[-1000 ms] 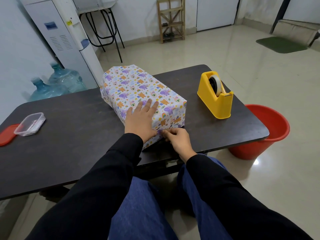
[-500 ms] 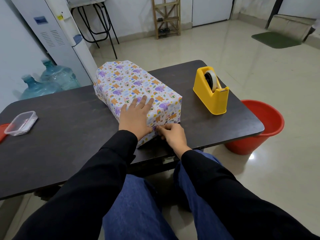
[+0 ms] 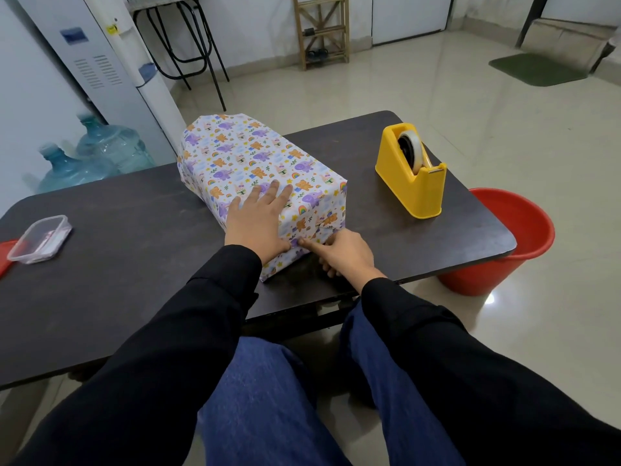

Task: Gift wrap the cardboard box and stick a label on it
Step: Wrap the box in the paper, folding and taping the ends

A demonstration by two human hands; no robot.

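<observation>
While both hands work its near end, the wrapped box lies slantwise on the surface

As it lies now, the cardboard box [image 3: 255, 156] is fully covered in white paper printed with small animals and rainbows, and rests flat on the dark surface [image 3: 134, 264] about midway along it. Its long axis runs away from the person, slanting from near right to far left; the near end faces the person, close to the near edge. The left hand [image 3: 257, 227] lies flat on top at that end, fingers straight and spread, thumb down at the end face, gripping nothing. The right hand [image 3: 342, 253] stretches its forefinger along the folded paper of the end face, tip almost meeting the left thumb. Its other fingers curl low by the box's bottom edge, and I cannot tell whether they hold any paper.

On the surface, a yellow tape dispenser [image 3: 411, 176] stands well right of the box, and a clear plastic container [image 3: 40, 238] sits at the far left beside a red lid [image 3: 6, 253]. Nothing lies between the hands and the box.

Around it is a room with a glossy tiled floor [image 3: 403, 89]. A red bucket [image 3: 507, 243] stands by the right corner, blue water bottles [image 3: 111, 146] and a white water dispenser [image 3: 100, 62] beyond the far left, a wooden rack [image 3: 321, 28] against the back wall, a green mat [image 3: 537, 68] far right
</observation>
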